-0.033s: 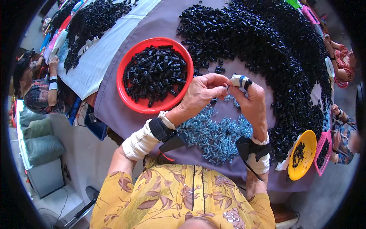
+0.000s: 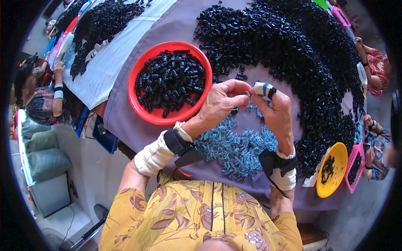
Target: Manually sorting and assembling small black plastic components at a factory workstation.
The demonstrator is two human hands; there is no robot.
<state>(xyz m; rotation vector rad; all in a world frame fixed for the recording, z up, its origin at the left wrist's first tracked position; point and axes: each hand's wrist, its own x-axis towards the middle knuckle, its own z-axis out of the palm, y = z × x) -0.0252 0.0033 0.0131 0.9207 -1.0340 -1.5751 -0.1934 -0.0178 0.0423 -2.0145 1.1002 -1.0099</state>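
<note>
Above the purple tablecloth, my left hand (image 2: pixel 220 100) and my right hand (image 2: pixel 276 115) meet fingertip to fingertip. Both are closed in a pinch; whatever small piece sits between them is hidden by the fingers. A striped cloth cover (image 2: pixel 263 88) wraps a finger of the right hand. Below them spreads a loose heap of small bluish metal coil springs (image 2: pixel 238 154). Left of my left hand stands a round red tray (image 2: pixel 133 90) holding many small black plastic parts (image 2: pixel 171 79). A few loose black parts lie just beyond my fingers.
A large heap of black parts (image 2: pixel 289 54) curves from the far side round to the right. At the right edge are a yellow plate (image 2: pixel 342 161) and a pink basket (image 2: pixel 359 151). Other people sit left (image 2: pixel 44 102) and right (image 2: pixel 379 71) at the tables.
</note>
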